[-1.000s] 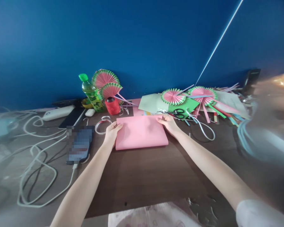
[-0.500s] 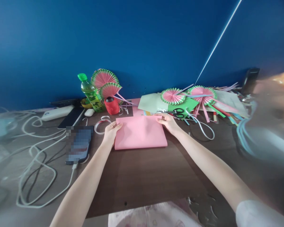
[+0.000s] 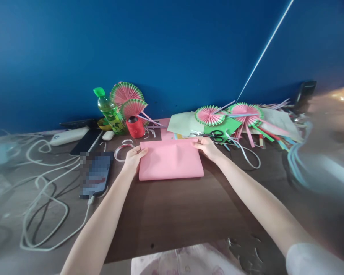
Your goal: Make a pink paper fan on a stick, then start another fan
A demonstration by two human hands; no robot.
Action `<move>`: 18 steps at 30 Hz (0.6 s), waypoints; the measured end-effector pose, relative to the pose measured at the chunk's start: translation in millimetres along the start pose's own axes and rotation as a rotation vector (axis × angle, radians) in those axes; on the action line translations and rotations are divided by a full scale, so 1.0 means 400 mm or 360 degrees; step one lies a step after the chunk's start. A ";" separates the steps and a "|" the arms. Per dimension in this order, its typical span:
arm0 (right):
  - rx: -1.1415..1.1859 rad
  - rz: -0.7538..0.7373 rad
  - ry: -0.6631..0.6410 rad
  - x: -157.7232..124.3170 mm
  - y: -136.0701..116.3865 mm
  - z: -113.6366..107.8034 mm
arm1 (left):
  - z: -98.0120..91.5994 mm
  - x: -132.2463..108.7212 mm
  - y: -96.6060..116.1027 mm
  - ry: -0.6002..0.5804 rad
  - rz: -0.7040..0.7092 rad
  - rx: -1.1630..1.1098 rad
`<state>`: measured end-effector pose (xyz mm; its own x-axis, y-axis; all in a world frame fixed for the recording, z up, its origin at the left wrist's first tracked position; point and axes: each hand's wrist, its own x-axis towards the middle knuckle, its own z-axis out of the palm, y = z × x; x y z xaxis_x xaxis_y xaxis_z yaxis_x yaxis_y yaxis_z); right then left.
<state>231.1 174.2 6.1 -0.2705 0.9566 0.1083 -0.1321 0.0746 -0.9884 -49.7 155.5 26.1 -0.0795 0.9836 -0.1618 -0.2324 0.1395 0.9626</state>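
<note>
A pink sheet of paper (image 3: 171,160), bent over into a rounded fold along its near edge, is held between both hands over the brown table (image 3: 172,214). My left hand (image 3: 134,156) pinches its far left corner, thumb on top. At the far right corner my right hand (image 3: 206,148) grips it the same way, fingers behind the paper and partly hidden. Just beyond the right hand lie dark-handled scissors (image 3: 218,136) on green paper (image 3: 232,125). A roll of clear tape (image 3: 123,152) rests left of my left hand.
Pleated pink-and-green paper fans (image 3: 210,115) lie at the back right among paper strips. Back left stand a green-capped bottle (image 3: 110,112) and a red spool (image 3: 135,128). A phone (image 3: 96,175) with a looping white cable (image 3: 65,214) lies left. A blue wall (image 3: 160,49) closes the back.
The right hand has shifted slightly right along the paper's far edge. The paper stays in nearly the same place, still held by both hands.
</note>
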 end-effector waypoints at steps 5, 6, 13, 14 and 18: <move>0.0068 0.0057 -0.0033 -0.003 -0.004 0.000 | 0.000 0.000 -0.002 0.0017 -0.0018 0.0055; 0.0078 0.0050 -0.0030 -0.003 -0.004 0.001 | -0.001 0.001 -0.004 0.0022 -0.0020 0.0057; 0.0041 0.0055 0.0018 -0.003 -0.001 0.002 | -0.004 0.005 -0.016 0.0019 -0.0005 0.0074; 0.0043 0.0051 0.0020 -0.003 0.000 0.002 | -0.004 0.004 -0.015 0.0017 -0.0010 0.0072; 0.0069 0.0018 0.0027 -0.004 0.001 0.002 | 0.000 0.002 -0.013 0.0024 -0.0022 0.0039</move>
<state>230.7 172.3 5.8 -0.2562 0.9619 0.0951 -0.1707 0.0518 -0.9840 -48.6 155.4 21.1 -0.0911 0.9797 -0.1783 -0.2096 0.1562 0.9652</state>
